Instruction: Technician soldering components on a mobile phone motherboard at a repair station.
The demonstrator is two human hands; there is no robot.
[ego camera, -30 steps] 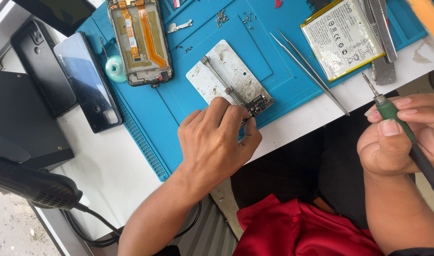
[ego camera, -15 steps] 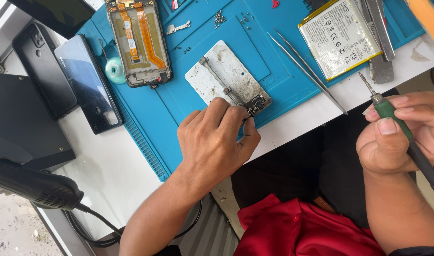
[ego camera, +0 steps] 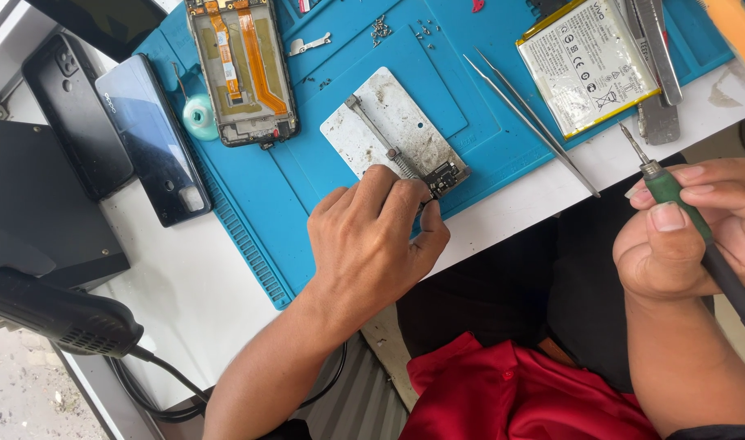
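2 hands work at the desk (ego camera: 185, 285) edge in the head view. The left hand (ego camera: 372, 244) curls its fingertips around a small circuit board (ego camera: 446, 177) clamped at the near end of a metal holder plate (ego camera: 393, 134). The right hand (ego camera: 686, 232), well apart to the right, is closed on a green screwdriver (ego camera: 674, 195), tip raised. This looks like steadying the board; next, bringing the tip over accurately. Tweezers (ego camera: 531, 122) lie between the hands, farther back.
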